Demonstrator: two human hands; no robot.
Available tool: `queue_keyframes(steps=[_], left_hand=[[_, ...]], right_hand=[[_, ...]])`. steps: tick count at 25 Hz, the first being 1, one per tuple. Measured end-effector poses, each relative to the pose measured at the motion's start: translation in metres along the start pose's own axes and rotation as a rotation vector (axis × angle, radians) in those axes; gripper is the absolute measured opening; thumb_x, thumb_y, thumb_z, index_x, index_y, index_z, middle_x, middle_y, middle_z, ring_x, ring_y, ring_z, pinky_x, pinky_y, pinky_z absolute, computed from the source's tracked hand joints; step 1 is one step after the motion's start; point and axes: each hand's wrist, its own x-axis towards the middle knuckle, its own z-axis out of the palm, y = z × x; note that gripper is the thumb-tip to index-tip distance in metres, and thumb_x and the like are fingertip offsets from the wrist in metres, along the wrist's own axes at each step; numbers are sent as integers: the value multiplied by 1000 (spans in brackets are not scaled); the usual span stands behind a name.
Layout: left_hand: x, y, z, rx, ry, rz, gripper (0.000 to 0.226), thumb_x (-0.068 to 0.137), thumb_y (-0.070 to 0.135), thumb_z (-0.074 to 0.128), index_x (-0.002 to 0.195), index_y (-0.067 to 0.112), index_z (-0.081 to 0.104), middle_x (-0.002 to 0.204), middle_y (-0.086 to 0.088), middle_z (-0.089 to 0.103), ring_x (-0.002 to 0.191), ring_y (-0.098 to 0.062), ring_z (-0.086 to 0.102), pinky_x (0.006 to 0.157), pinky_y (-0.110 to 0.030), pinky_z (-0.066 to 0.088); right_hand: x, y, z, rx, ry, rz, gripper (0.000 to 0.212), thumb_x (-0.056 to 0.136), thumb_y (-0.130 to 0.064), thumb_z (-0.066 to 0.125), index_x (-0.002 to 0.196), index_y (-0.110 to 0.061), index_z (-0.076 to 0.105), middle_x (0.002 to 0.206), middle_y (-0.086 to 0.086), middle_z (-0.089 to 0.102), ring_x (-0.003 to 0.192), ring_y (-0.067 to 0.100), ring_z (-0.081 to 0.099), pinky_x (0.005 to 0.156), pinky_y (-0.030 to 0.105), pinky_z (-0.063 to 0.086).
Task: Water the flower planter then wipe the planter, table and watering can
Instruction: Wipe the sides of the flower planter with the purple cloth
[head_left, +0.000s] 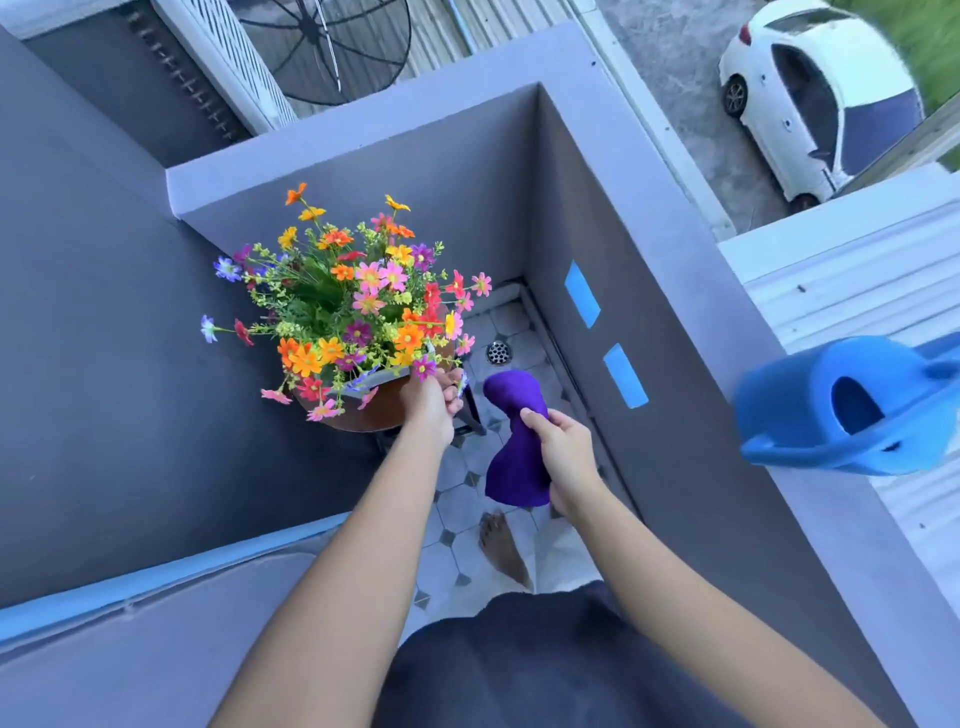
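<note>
Our left hand (434, 402) has its fingers clamped on the flower planter (374, 376) rim, right hand (563, 452) squeezing the purple cloth (514, 441), blue watering can (852, 402) sitting on the right ledge (675, 244).

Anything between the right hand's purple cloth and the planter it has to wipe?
Nothing visible. The right hand grips the purple cloth in open air over the tiled floor, right of the grey flower planter. The left hand holds the planter's near rim, and flowers overhang that side.
</note>
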Motion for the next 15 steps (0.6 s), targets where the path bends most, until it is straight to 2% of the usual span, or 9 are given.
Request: queue_keyframes(steps=[3,5,7,8,12,14,15], left_hand=[[16,0,11,33,19,-4,30,97,0,24,78,12,43,70,-9,63,29,-3,36,33,-13,21],[22,0,19,77,36,-16,34,101,7,27,78,17,50,52,7,61,45,-4,40,35,-14,21],[26,3,26,93,64,-22,38,100,6,29,72,22,49,35,14,52,54,-6,34,31,-13,18],[27,4,29,99,81,-30,40,99,2,29,70,23,46,36,13,49,54,-5,31,30,-11,17],[18,10,37,101,166,-51,40,99,-2,35,66,21,36,64,2,29,43,-3,27,29,-10,19],[11,14,35,80,176,-59,33,103,8,35,73,20,41,66,2,39,44,1,38,41,-6,36],[8,14,30,84,175,-73,33,104,13,32,74,21,43,57,1,46,41,1,41,50,-6,39]], right_hand=[[21,-7,-3,-22,10,-2,27,90,-21,71,94,5,67,76,10,60,71,21,52,70,32,39],[33,-11,-2,-30,2,-4,32,88,-24,71,96,7,64,77,10,60,71,20,52,71,33,39],[43,-17,0,-46,-3,-3,32,89,-23,71,98,7,64,78,10,60,71,20,52,71,33,39],[47,-21,1,-55,-10,-6,32,90,-22,70,99,8,64,79,10,60,71,20,52,71,32,39],[59,-30,10,-110,-65,-38,28,90,-21,70,99,5,66,81,9,63,73,20,55,71,32,42],[61,-35,15,-129,-115,-59,24,91,-21,70,98,2,67,84,7,66,76,19,58,73,33,44],[61,-36,18,-135,-140,-69,21,91,-21,70,98,-1,68,85,6,67,77,18,59,74,33,45]])
